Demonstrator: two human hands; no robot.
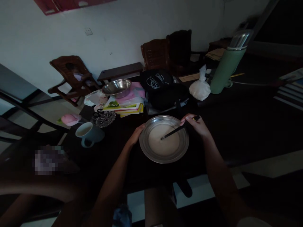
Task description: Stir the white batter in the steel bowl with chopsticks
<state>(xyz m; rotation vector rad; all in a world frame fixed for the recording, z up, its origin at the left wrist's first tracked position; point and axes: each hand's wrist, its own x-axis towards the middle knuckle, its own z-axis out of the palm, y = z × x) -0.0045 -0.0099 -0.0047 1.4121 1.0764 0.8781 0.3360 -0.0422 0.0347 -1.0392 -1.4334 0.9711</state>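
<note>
my right hand (197,125) grasps a slim black stick (174,130) dipped into creamy liquid (163,147) in a round silver metal bowl (147,149) on the dark tabletop (232,132); my left hand (136,135) touches its rim, grip unclear.

I see a round steel bowl (163,159) sitting upright on the dark table (236,126). Pale, creamy liquid (164,146) fills its middle, bare metal ringing it. A black stick (175,130) slants in over the right rim, lighter tip at the liquid; in this dimness I can't tell whether it's one stick or two.
</note>
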